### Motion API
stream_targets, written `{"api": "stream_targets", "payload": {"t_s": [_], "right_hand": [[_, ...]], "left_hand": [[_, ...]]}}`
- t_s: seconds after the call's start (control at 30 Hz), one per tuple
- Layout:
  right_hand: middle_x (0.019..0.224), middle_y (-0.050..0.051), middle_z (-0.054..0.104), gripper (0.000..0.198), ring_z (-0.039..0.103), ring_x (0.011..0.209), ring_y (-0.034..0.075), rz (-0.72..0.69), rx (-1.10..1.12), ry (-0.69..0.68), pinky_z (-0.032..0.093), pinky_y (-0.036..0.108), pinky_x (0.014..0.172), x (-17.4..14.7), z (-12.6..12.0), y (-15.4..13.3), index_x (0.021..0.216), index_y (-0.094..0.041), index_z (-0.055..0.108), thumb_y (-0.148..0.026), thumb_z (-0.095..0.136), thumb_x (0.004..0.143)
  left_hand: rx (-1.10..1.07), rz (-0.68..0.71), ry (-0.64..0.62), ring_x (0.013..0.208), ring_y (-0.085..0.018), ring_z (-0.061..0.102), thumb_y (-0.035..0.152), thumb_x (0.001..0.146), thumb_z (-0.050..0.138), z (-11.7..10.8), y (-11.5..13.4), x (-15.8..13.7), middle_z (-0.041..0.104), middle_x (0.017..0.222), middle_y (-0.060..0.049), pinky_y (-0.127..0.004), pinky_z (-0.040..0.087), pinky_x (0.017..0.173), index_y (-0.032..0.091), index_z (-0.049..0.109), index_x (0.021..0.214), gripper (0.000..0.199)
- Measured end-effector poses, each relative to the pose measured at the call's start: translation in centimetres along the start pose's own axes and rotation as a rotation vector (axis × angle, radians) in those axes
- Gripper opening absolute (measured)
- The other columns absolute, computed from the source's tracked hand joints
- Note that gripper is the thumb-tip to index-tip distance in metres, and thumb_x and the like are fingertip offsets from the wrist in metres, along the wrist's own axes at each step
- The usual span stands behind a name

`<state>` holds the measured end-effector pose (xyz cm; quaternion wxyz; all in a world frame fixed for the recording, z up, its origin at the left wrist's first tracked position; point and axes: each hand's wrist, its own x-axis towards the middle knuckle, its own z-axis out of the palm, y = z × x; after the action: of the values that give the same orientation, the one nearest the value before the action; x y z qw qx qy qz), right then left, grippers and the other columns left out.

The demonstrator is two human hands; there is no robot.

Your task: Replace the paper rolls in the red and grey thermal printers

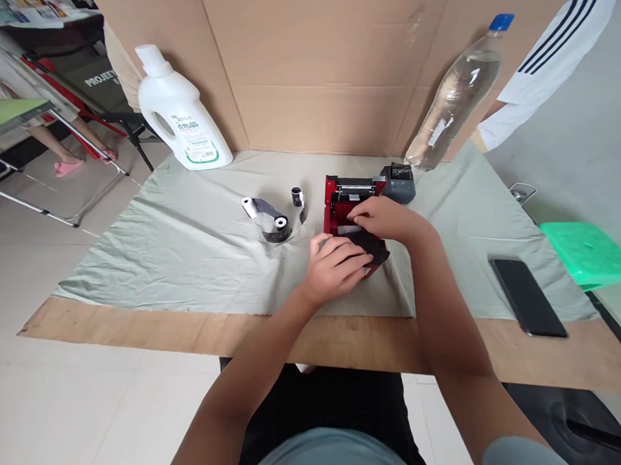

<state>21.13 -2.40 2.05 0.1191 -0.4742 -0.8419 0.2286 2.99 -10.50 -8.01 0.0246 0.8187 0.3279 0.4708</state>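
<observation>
Mid-step on the open red label printer (347,209), set at the middle of the bench (137,327) on a pale green cloth (185,247). Left hand (336,267) closed over the printer's black front part (370,248), steadying it. Right hand (388,218) pinching something small inside the bay; exactly what, impossible to tell. Black ribbon rolls (275,220) lying just to the left, a small spool (297,196) near them, a grey unit (399,181) touching the printer's right. Next, probably: a careful, level seating in the bay, with a firm hold below.
</observation>
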Motion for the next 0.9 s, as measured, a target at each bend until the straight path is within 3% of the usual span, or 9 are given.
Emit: {"api": "stream_targets", "payload": {"t_s": [0.1, 0.23, 0.33, 0.5, 0.6, 0.77, 0.9], "right_hand": [[0.086, 0.006, 0.078, 0.018, 0.068, 0.092, 0.027, 0.021, -0.092, -0.09, 0.045, 0.039, 0.086, 1.1, 1.7, -0.2, 0.082, -0.023, 0.077, -0.022, 0.06, 0.087], [0.093, 0.008, 0.08, 0.009, 0.068, 0.097, 0.03, 0.104, -0.232, -0.117, 0.037, 0.049, 0.101, 1.8, 2.8, -0.7, 0.083, -0.022, 0.073, -0.02, 0.065, 0.084], [0.086, 0.009, 0.078, 0.01, 0.067, 0.095, 0.03, 0.117, -0.283, -0.158, 0.033, 0.053, 0.103, 2.0, 2.9, -0.9, 0.078, -0.021, 0.07, -0.02, 0.063, 0.085], [0.099, 0.01, 0.076, 0.015, 0.065, 0.095, 0.028, -0.021, -0.153, -0.12, 0.042, 0.043, 0.089, 0.7, 1.0, -1.1, 0.085, -0.02, 0.069, -0.027, 0.057, 0.092], [0.1, 0.009, 0.073, 0.019, 0.064, 0.092, 0.027, -0.125, -0.043, -0.079, 0.045, 0.038, 0.079, -1.2, -0.8, -2.3, 0.091, -0.021, 0.07, -0.032, 0.055, 0.097], [0.114, 0.009, 0.069, 0.021, 0.062, 0.108, 0.029, -0.228, 0.019, 0.062, 0.048, 0.041, 0.09, -2.7, -1.5, -4.9, 0.111, -0.023, 0.069, -0.027, 0.054, 0.098], [0.117, 0.01, 0.063, 0.023, 0.063, 0.103, 0.027, -0.245, 0.058, 0.089, 0.049, 0.042, 0.093, -2.0, -0.1, -5.8, 0.115, -0.024, 0.068, -0.026, 0.053, 0.098]], "left_hand": [[0.015, 0.055, 0.102, 0.094, -0.02, 0.069, 0.024, 0.094, 0.061, -0.4, 0.2, 0.0, 0.079, 0.09, 0.003, -0.045, 0.039, 0.1, 0.034, 0.078, 0.098, 0.02], [0.046, 0.007, 0.069, 0.092, -0.021, 0.069, 0.03, 0.094, 0.06, -1.1, 0.4, 0.3, 0.078, 0.092, 0.0, -0.046, 0.042, 0.096, 0.034, 0.078, 0.097, 0.019], [0.073, -0.016, 0.077, 0.094, -0.024, 0.068, 0.041, 0.095, 0.056, -1.4, 0.3, 0.3, 0.077, 0.098, -0.004, -0.048, 0.044, 0.095, 0.032, 0.078, 0.104, 0.025], [-0.073, -0.061, 0.25, 0.103, -0.026, 0.065, 0.051, 0.102, 0.045, -2.4, -0.3, 0.5, 0.072, 0.112, -0.009, -0.047, 0.046, 0.098, 0.025, 0.071, 0.121, 0.041], [-0.222, -0.159, 0.331, 0.109, -0.026, 0.063, 0.053, 0.106, 0.039, -3.1, -0.8, 0.9, 0.067, 0.117, -0.01, -0.044, 0.048, 0.1, 0.025, 0.068, 0.125, 0.044], [-0.507, -0.349, 0.329, 0.091, -0.02, 0.065, 0.064, 0.107, 0.029, -3.7, -2.0, 1.9, 0.066, 0.114, -0.009, -0.036, 0.053, 0.083, 0.022, 0.072, 0.119, 0.061], [-0.475, -0.482, 0.293, 0.075, -0.014, 0.06, 0.065, 0.097, 0.059, -3.8, -2.4, 2.3, 0.069, 0.089, -0.003, -0.028, 0.05, 0.074, 0.021, 0.075, 0.11, 0.049]]}}
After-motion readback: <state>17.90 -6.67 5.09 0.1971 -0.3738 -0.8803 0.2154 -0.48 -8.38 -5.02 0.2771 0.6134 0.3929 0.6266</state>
